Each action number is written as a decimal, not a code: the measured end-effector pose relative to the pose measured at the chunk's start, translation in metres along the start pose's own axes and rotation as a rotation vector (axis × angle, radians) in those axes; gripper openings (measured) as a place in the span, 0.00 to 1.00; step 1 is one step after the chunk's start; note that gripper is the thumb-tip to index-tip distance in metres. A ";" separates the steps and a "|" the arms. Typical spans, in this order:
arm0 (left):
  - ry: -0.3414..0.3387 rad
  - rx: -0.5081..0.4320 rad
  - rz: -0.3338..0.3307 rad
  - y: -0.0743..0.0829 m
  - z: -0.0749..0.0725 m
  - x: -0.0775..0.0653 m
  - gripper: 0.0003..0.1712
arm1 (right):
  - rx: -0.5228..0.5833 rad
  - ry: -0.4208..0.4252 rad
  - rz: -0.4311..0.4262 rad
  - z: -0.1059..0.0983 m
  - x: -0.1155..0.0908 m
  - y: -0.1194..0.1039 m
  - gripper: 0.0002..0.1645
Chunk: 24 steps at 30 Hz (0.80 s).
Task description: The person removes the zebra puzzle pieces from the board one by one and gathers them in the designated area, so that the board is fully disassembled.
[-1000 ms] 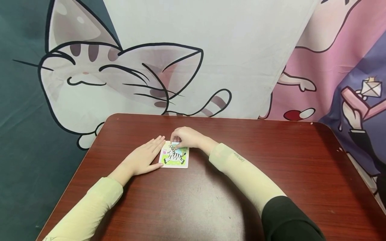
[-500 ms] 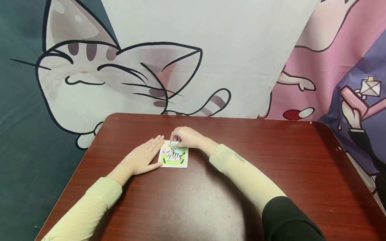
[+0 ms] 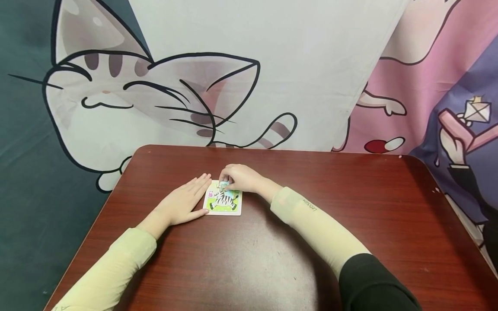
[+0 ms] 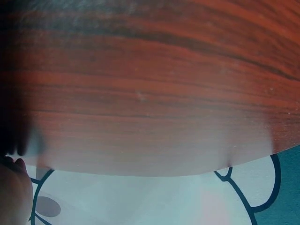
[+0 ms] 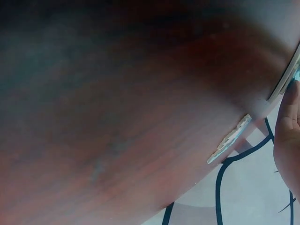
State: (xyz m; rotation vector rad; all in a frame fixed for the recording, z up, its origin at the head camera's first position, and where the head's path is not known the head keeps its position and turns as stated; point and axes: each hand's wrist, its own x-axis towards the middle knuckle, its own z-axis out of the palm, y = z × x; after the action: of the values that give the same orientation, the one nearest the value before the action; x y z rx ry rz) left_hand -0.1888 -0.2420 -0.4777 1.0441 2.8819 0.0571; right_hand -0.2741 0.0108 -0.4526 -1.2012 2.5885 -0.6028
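Note:
A small square zebra puzzle point(image 3: 223, 203) with a pale border lies on the table in the head view. My left hand point(image 3: 183, 203) lies flat along its left side, fingers straight and thumb at the lower left corner. Over the top edge, my right hand point(image 3: 242, 178) pinches a small light-blue puzzle piece point(image 3: 223, 185) between thumb and fingers. The fingers partly cover that piece, so its fit in the picture cannot be told. In the right wrist view the thumb side of the right hand point(image 5: 287, 136) shows beside the puzzle's edge point(image 5: 283, 79).
A thin flat piece with a ragged edge point(image 5: 229, 139) lies on the table in the right wrist view. The reddish-brown wooden table point(image 3: 311, 250) ends at a far edge, just before a printed cat cloth point(image 3: 186, 112) that hangs behind.
Both hands stay nearly where they were. The light-blue piece under my right fingers has shifted or tilted slightly. The whole head view has drifted a little.

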 end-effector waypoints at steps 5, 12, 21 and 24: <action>-0.001 -0.003 0.000 0.000 -0.001 0.000 0.54 | -0.027 0.011 0.009 0.000 -0.002 -0.002 0.10; 0.000 -0.001 -0.002 -0.001 0.001 0.000 0.54 | -0.113 0.000 0.017 -0.001 -0.005 -0.007 0.11; 0.008 -0.009 0.000 -0.002 0.002 0.000 0.54 | -0.071 0.032 0.014 -0.002 -0.006 -0.007 0.10; 0.012 -0.009 -0.002 -0.001 0.003 0.000 0.54 | -0.028 0.053 0.016 -0.003 -0.007 -0.007 0.09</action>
State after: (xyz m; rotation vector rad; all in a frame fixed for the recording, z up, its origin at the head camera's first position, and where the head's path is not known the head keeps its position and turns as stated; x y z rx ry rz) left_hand -0.1895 -0.2430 -0.4803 1.0429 2.8906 0.0760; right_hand -0.2660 0.0130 -0.4462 -1.1879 2.6563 -0.6049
